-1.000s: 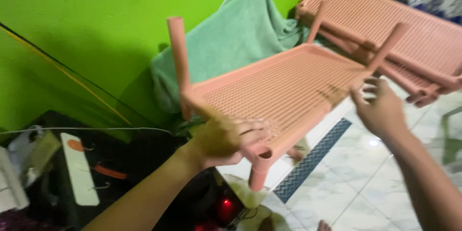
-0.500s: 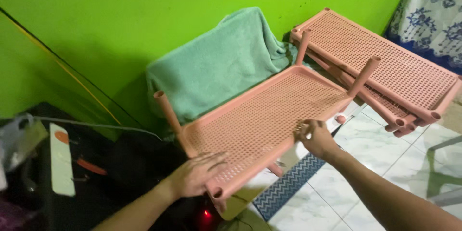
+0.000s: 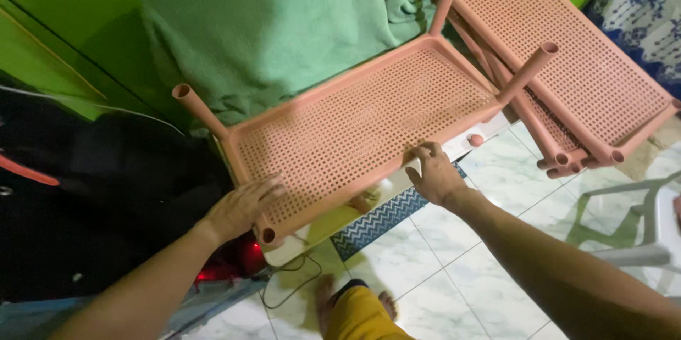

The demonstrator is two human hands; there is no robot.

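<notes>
Head view: left hand [image 3: 245, 205] grips near corner of pink perforated rack [image 3: 362, 124], fingers [image 3: 273, 187] curled over rim. Right hand [image 3: 436, 177] holds same long edge further along, fingers [image 3: 424, 152] bent onto mesh. Rack upside down, tube legs [image 3: 526, 72] pointing up. Beyond fingers: green towel [image 3: 277, 21]. Right of right fingers: second pink rack [image 3: 582, 70] leaning. Below: tiled floor [image 3: 440, 262].
</notes>
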